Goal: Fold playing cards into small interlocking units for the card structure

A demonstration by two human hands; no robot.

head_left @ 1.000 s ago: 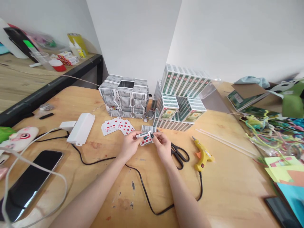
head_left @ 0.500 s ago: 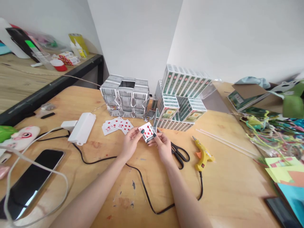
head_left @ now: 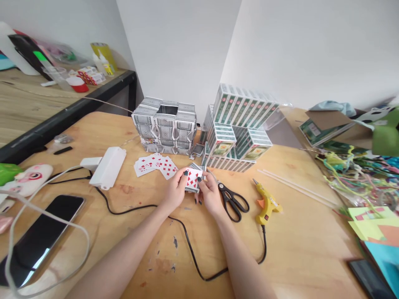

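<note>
Between my two hands is a playing card [head_left: 192, 177] with red diamonds face up; a grey patterned edge shows along its bottom. My left hand [head_left: 177, 187] pinches its left side, thumb on the face. Gripping the right side is my right hand [head_left: 209, 192], its thumb also on the face and some fingertips showing below. Several loose diamond cards [head_left: 156, 164] lie fanned on the table to the left. Behind them stands a block-like structure of grey patterned folded cards [head_left: 166, 128] with a square opening on top. Black-handled scissors [head_left: 233, 201] lie just right of my right hand.
Stacked green-and-white card boxes [head_left: 237, 133] stand behind on the right. A yellow glue gun [head_left: 267, 202] and clear glue sticks [head_left: 296, 187] lie to the right. A black cord [head_left: 190, 245] runs under my forearms. At left are a white power strip [head_left: 109, 168] and a phone [head_left: 43, 236].
The card has turned from tilted to nearly straight and sits slightly lower. Both hands have shifted their hold, with right fingertips now showing beneath it.
</note>
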